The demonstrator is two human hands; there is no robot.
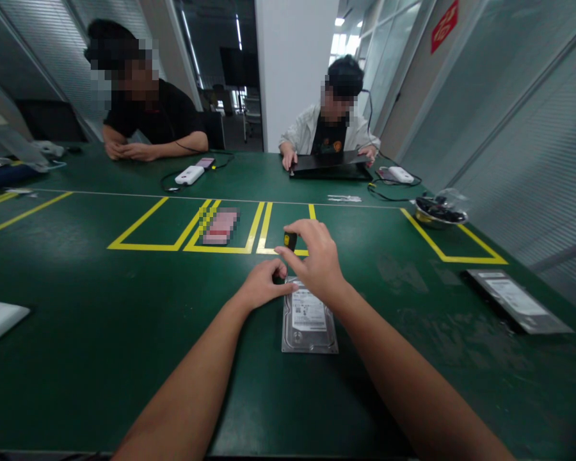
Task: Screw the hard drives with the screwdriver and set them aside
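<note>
A hard drive (310,320) with a white label lies flat on the green table (125,358) in front of me. My right hand (319,256) is raised over its far end, with thumb and fingers closed on a small black and yellow object (290,241). Beside it, my left hand (266,282) rests at the drive's far left corner, its fingers curled and its thumb reaching over the label. A thin metallic piece shows near the left fingertips; whether they grip it is too small to tell.
Another drive (516,301) lies at the right, with a metal bowl (439,214) of dark items beyond it. A white object (0,320) sits at the left edge. Two people sit across the table; one holds a black panel (331,165).
</note>
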